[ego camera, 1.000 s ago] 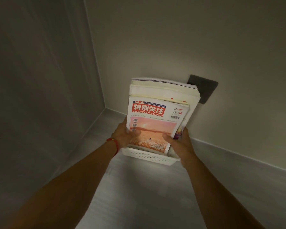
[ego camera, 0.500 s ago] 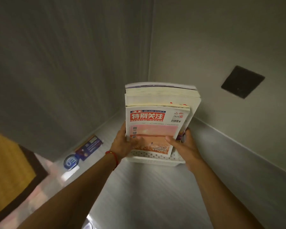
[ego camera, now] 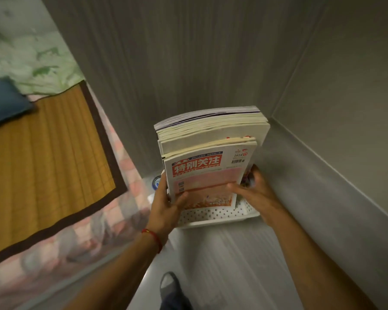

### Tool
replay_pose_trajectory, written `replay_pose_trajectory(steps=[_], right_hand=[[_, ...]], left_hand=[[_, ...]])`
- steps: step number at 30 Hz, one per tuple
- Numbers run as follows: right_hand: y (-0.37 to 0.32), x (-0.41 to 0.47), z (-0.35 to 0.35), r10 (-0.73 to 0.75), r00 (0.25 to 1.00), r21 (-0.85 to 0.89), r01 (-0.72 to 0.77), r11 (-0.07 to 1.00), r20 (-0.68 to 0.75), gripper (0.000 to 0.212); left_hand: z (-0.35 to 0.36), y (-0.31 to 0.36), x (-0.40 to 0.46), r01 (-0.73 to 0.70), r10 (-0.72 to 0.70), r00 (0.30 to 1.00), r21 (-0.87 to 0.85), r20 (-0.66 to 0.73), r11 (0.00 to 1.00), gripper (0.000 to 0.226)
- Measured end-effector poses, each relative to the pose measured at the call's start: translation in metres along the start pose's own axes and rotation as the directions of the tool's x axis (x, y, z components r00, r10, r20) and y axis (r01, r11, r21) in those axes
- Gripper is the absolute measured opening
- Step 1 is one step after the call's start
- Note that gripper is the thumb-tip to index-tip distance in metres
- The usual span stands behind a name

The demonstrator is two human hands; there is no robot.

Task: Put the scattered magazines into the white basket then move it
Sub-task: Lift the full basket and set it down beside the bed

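Note:
A white perforated basket (ego camera: 213, 214) is carried in front of me, above the grey floor. Several magazines (ego camera: 211, 144) stand upright in it; the front one has a red title block and a pink cover. My left hand (ego camera: 166, 204) grips the basket's left side, its thumb lying across the front magazine. My right hand (ego camera: 255, 191) grips the right side, thumb pressed on the same cover. The basket's far wall is hidden behind the magazines.
A bed with a yellow woven mat (ego camera: 43, 157), a blue pillow (ego camera: 2, 101) and a green patterned quilt (ego camera: 25, 52) lies to the left. Grey walls (ego camera: 323, 86) meet in a corner ahead. My foot (ego camera: 169, 285) shows on the floor below.
The view has swung left: the dark wall plate has left the frame and the bed has come into sight. Both hands keep the same hold on the basket.

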State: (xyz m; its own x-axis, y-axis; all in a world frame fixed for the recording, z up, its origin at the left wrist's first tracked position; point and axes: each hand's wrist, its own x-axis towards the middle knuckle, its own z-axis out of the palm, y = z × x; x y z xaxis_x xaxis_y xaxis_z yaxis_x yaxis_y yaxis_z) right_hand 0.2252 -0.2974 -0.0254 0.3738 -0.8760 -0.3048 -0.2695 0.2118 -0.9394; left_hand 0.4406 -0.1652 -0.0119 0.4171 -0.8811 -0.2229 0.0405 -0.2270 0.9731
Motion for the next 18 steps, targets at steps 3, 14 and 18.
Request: replay_pose_trajectory(steps=[3,14,18], right_hand=[[-0.014,0.017,0.022,-0.003,0.998,-0.025,0.004,1.0,0.062,0.066],[-0.048,0.073,0.044,-0.01,0.982,-0.118,0.033,0.992,0.19,0.073],[-0.05,0.083,0.044,-0.024,0.979,-0.123,0.05,0.991,0.201,0.072]], left_hand=[[-0.019,0.002,-0.002,-0.003,0.0,0.998,-0.04,-0.06,0.999,0.06],[-0.03,0.006,0.01,-0.002,-0.021,0.986,-0.135,-0.164,0.991,0.089],[-0.027,-0.005,0.013,0.077,-0.124,0.967,-0.21,-0.221,0.975,0.094]])
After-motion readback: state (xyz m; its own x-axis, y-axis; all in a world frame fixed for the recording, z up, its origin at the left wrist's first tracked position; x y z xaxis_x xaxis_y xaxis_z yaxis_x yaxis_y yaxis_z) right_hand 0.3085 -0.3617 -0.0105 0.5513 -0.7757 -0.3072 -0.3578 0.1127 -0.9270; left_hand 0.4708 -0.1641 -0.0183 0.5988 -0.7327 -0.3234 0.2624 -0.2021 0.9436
